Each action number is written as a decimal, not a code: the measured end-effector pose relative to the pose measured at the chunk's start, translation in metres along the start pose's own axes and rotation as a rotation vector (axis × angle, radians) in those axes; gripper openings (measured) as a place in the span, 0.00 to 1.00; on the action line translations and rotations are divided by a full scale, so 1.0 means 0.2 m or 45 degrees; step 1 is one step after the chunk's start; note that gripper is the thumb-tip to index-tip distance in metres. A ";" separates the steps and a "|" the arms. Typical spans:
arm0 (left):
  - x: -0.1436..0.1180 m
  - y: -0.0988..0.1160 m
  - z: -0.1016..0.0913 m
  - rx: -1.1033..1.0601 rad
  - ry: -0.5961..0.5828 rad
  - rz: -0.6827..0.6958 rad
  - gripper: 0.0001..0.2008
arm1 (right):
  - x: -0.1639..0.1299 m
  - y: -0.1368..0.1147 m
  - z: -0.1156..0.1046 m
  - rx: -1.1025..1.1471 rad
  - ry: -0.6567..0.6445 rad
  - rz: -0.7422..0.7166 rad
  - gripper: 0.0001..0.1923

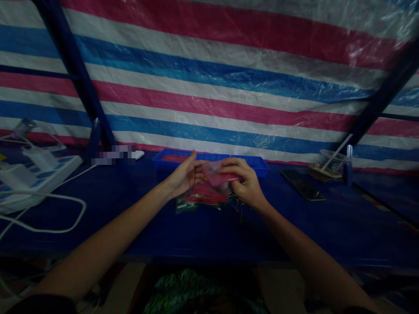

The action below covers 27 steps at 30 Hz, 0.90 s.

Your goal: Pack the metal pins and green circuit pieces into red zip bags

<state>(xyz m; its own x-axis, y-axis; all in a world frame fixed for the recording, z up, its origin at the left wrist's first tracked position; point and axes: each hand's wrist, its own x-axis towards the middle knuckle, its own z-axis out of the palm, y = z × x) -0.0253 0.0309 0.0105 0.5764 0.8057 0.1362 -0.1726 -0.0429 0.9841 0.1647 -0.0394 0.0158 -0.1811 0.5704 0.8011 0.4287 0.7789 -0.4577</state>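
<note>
My right hand [245, 181] is closed on a small pink plastic bag [218, 173], held above the table. My left hand [185, 176] is beside the bag's left end, thumb raised and fingers apart; whether its fingertips touch the bag I cannot tell. Beneath both hands lies a stack of red plastic bags [209, 195], with a dark clear-wrapped packet [185, 206] under its left side. Thin dark metal pieces [240, 205], too blurred to name, form a loose pile below my right hand.
Behind my hands stands a shallow blue tray [262, 165] with red material in its left part. A phone [301, 185] and a plastic cup [332, 161] are to the right. A white power strip [42, 183] with looping cables lies left on the blue table [209, 237].
</note>
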 end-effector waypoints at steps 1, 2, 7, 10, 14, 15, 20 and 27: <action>0.00 0.00 -0.01 -0.027 0.007 -0.006 0.21 | 0.00 0.00 0.00 -0.001 -0.027 -0.015 0.15; -0.01 0.01 -0.01 -0.038 0.012 0.006 0.17 | -0.01 0.01 0.00 -0.005 -0.045 -0.006 0.15; 0.00 -0.02 0.02 -0.095 0.108 0.069 0.14 | -0.02 0.02 0.03 -0.054 -0.045 0.053 0.14; 0.02 0.02 -0.01 -0.094 0.288 0.102 0.11 | -0.03 0.00 0.05 -0.113 -0.074 0.022 0.17; 0.06 0.23 -0.21 0.145 0.373 0.204 0.10 | -0.04 -0.03 0.07 -0.182 -0.126 0.020 0.16; 0.07 0.28 -0.29 0.253 0.420 0.243 0.11 | -0.04 -0.04 0.07 -0.197 -0.127 0.031 0.15; 0.23 0.46 -0.61 0.614 0.611 0.249 0.19 | -0.04 -0.05 0.06 -0.239 -0.116 0.082 0.12; 0.47 0.30 -0.57 1.376 0.270 0.084 0.13 | -0.04 -0.02 0.06 -0.239 -0.123 0.088 0.09</action>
<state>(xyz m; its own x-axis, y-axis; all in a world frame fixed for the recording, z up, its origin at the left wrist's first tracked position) -0.0726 0.1724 0.0701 0.4254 0.8634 0.2712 0.6513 -0.5001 0.5707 0.1533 -0.0447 0.0070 -0.2258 0.6502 0.7254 0.5989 0.6800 -0.4231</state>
